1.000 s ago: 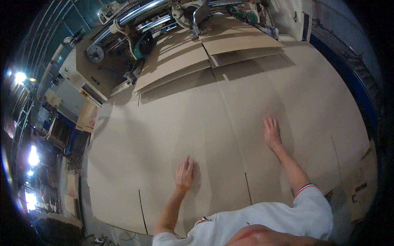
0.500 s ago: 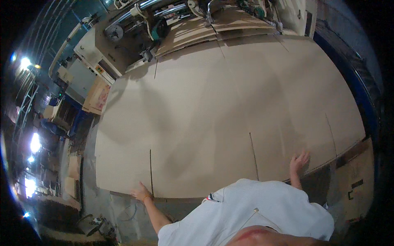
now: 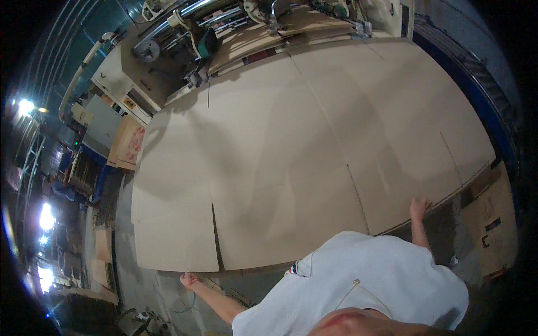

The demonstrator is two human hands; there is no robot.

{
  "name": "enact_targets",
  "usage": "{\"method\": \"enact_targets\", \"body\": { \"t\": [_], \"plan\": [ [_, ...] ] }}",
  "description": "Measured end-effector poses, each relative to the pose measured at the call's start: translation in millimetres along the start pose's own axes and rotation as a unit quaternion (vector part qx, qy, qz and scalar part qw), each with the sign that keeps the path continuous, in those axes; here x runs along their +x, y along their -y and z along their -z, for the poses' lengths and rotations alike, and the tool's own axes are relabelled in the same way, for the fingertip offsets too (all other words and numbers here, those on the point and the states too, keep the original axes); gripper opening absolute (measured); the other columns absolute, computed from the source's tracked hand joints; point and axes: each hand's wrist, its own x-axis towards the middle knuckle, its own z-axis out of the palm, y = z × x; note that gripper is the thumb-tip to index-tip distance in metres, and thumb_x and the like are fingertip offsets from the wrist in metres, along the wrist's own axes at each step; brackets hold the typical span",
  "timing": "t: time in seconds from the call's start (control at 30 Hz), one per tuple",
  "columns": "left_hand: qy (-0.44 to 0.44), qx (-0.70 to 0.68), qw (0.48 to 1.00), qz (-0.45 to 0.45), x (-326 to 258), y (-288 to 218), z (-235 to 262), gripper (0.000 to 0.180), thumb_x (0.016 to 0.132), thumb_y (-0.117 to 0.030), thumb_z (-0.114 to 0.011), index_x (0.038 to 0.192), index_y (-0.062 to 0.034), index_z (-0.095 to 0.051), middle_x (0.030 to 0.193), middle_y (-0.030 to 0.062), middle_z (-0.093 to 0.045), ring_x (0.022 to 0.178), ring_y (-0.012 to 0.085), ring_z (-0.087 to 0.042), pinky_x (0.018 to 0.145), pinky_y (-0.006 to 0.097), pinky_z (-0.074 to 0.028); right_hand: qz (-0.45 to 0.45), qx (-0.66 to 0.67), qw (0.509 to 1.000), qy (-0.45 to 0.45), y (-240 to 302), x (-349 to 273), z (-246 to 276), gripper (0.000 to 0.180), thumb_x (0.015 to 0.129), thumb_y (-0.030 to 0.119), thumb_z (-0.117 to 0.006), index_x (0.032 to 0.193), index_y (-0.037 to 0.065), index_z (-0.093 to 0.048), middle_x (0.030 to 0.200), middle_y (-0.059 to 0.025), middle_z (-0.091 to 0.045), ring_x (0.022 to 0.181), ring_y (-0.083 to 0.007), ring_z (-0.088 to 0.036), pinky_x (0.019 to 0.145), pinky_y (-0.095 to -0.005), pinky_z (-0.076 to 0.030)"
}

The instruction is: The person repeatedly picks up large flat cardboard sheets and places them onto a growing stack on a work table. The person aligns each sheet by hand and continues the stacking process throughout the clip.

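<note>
A large flat brown cardboard sheet (image 3: 269,168) with slots and crease lines spreads in front of me, top of what looks like a stack. At its near left edge, beside a slot, my left hand (image 3: 191,279) is closed on the rim, with its fingertips partly hidden by the board. Toward the near right, my right hand (image 3: 419,208) has its fingers curled at the sheet's edge. The slot next to my left hand gapes into a narrow wedge.
Beyond the sheet stands a machine with metal rollers (image 3: 196,10) and more cardboard (image 3: 246,47) under it. A pale machine housing (image 3: 120,78) is at the far left. A cardboard piece (image 3: 490,224) stands at right. A blue-edged conveyor (image 3: 471,84) runs along the right side.
My left hand has gone from lying on the sheet to its near edge. My right hand's fingers have curled, and the left slot has widened. The view has shifted slightly.
</note>
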Motion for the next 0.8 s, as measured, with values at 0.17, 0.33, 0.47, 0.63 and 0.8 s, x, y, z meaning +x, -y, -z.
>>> {"method": "enact_targets", "body": {
  "t": [0.17, 0.33, 0.47, 0.63, 0.8],
  "plan": [
    [0.122, -0.076, 0.980, -0.135, -20, 11, -65, 0.061, 0.093, -0.047, -0.044, 0.139, -0.0052, -0.039, 0.133, 0.0101, -0.049, 0.116, 0.0286, -0.049, 0.094, 0.045, -0.044, -0.008, 0.037, 0.998, -0.040, -28, 45, 0, 0.067, 0.088, 0.041, -0.057, 0.141, 0.004, -0.037, 0.141, -0.0245, -0.040, 0.131, -0.0478, -0.032, 0.108, -0.0551, -0.024],
    [0.163, -0.106, 0.967, -0.166, -60, -67, -83, 0.061, 0.092, -0.044, -0.049, 0.136, -0.0027, -0.041, 0.135, 0.0119, -0.045, 0.120, 0.0304, -0.046, 0.098, 0.046, -0.042, -0.045, -0.010, 0.998, 0.038, 15, 21, -11, 0.069, 0.088, 0.043, -0.057, 0.142, 0.005, -0.036, 0.142, -0.0229, -0.040, 0.129, -0.0414, -0.037, 0.105, -0.0499, -0.032],
    [0.136, -0.040, 0.949, -0.283, -171, -123, -113, 0.051, 0.090, -0.035, -0.056, 0.128, -0.0020, -0.047, 0.123, 0.0108, -0.051, 0.112, 0.0265, -0.051, 0.094, 0.042, -0.045, -0.064, -0.068, 0.994, 0.059, 16, 28, -52, 0.063, 0.091, 0.041, -0.054, 0.141, 0.006, -0.037, 0.142, -0.0194, -0.041, 0.127, -0.0365, -0.041, 0.105, -0.0476, -0.034],
    [0.208, 0.069, 0.918, -0.331, -297, -99, -158, 0.026, 0.085, -0.015, -0.063, 0.108, -0.0028, -0.059, 0.099, 0.0052, -0.058, 0.095, 0.0186, -0.056, 0.080, 0.034, -0.047, 0.097, 0.244, 0.961, 0.087, 31, 97, -95, 0.057, 0.093, 0.033, -0.053, 0.138, 0.001, -0.038, 0.134, -0.0195, -0.048, 0.120, -0.0306, -0.048, 0.101, -0.0400, -0.039],
    [0.334, 0.274, 0.798, -0.420, -358, -49, -138, 0.041, 0.073, -0.001, -0.065, 0.113, 0.0052, -0.060, 0.108, 0.0126, -0.065, 0.095, 0.0239, -0.062, 0.084, 0.035, -0.048, 0.180, 0.480, 0.794, 0.326, 289, -44, 39, 0.050, 0.097, 0.038, -0.048, 0.134, 0.005, -0.042, 0.116, -0.0176, -0.062, 0.091, -0.0224, -0.066, 0.080, -0.0321, -0.052]
  ]
}}
